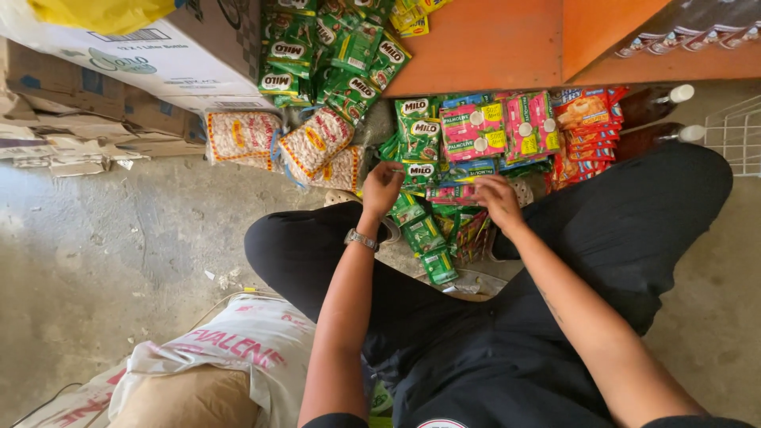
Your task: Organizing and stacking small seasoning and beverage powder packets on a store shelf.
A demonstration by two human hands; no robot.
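I squat on the floor in black trousers. My left hand (382,189), with a metal watch on the wrist, has its fingers curled on a strip of green sachets (418,173). My right hand (497,200) rests palm down on a pile of pink and green sachets (453,194) between my knees. More green sachet strips (422,235) trail down toward me. Pink packets with white discs (485,127) and orange packets (588,125) lie just beyond my hands.
Bags of pale beans or nuts (313,143) lie at the left. Cardboard boxes (158,59) stand behind them. An orange shelf (507,40) rises ahead, with dark bottles (654,103) and a white wire rack (737,135) at the right. A white sack (238,349) sits near my left knee.
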